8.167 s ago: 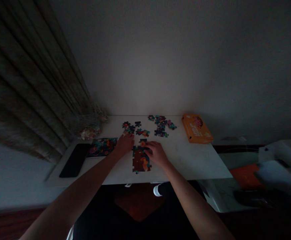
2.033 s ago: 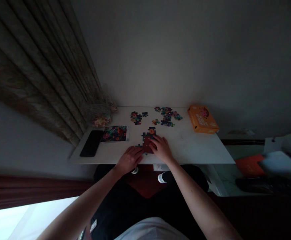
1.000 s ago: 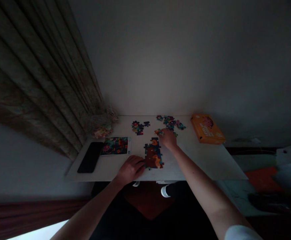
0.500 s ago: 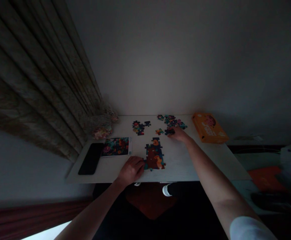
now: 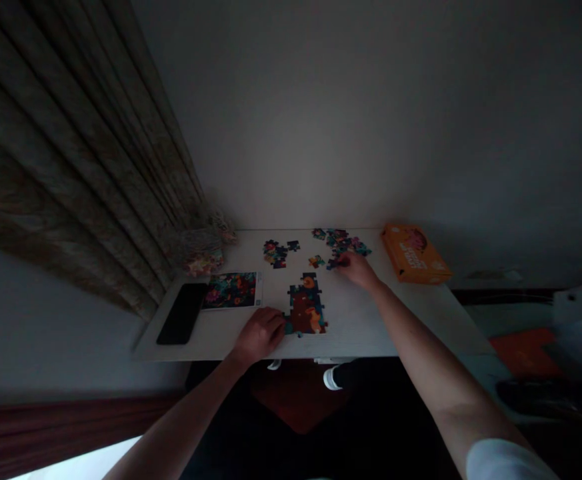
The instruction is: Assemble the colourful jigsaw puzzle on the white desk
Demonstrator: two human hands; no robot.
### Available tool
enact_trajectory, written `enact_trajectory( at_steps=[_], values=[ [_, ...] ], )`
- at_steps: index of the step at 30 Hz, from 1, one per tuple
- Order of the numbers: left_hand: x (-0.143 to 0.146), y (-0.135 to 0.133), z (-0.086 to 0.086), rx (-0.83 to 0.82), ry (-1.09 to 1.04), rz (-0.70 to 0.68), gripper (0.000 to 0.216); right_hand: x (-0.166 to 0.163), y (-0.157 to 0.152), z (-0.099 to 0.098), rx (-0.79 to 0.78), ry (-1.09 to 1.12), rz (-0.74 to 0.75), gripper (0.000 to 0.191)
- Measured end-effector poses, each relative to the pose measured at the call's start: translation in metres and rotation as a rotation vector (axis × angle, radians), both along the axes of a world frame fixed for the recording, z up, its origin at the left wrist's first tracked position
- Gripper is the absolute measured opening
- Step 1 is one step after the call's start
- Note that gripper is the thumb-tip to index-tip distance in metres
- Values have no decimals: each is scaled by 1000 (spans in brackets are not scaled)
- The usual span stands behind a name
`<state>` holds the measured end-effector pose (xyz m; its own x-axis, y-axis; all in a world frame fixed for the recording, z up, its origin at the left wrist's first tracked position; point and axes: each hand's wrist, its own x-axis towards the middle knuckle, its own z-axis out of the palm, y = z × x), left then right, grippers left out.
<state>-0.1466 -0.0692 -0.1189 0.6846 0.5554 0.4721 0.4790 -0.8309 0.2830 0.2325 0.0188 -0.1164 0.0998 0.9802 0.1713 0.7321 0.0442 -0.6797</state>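
Fingers (image 5: 347,262) of right hand (image 5: 359,271) touch loose piece (image 5: 334,263), centre-right of frame; pinch unclear. Assembled block (image 5: 305,311) lies below-left, long axis up-down. Left hand (image 5: 261,331) nearer it, loosely clenched at its left edge.

A flat black phone (image 5: 182,322) lies at the left end of the white rectangular table (image 5: 355,323). Just beside the phone lies a colourful printed picture card (image 5: 231,289). An orange cardboard box (image 5: 415,253) lies at the far right corner. A long pleated beige curtain (image 5: 71,167) hangs on the left side.
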Motion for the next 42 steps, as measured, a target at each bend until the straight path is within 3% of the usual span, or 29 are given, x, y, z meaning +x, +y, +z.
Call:
enact_trajectory(
  at_steps=[6,10,16,21,25,29,35,42],
  values=[
    [-1,3,-3,-20,-16,8,15,-34,-28,3,28,599,-128,32],
    [-4,7,-3,-102,-68,51,16,-60,-60,7,23,785,-161,46],
    [-3,12,0,-134,-192,164,21,-82,-103,0,43,781,-206,52],
    [29,4,10,-115,-48,29,28,-81,-112,-13,33,759,-219,54],
    [62,1,11,-75,103,-41,26,-72,-109,-18,33,699,-200,53],
    [82,5,0,-61,190,10,33,-59,-99,-17,-26,582,-115,38],
    [86,4,-14,-27,153,70,37,-52,-77,-11,-116,393,-73,9],
    [87,-1,-12,-35,111,96,34,-51,-63,-7,-201,344,29,13]
  ],
)
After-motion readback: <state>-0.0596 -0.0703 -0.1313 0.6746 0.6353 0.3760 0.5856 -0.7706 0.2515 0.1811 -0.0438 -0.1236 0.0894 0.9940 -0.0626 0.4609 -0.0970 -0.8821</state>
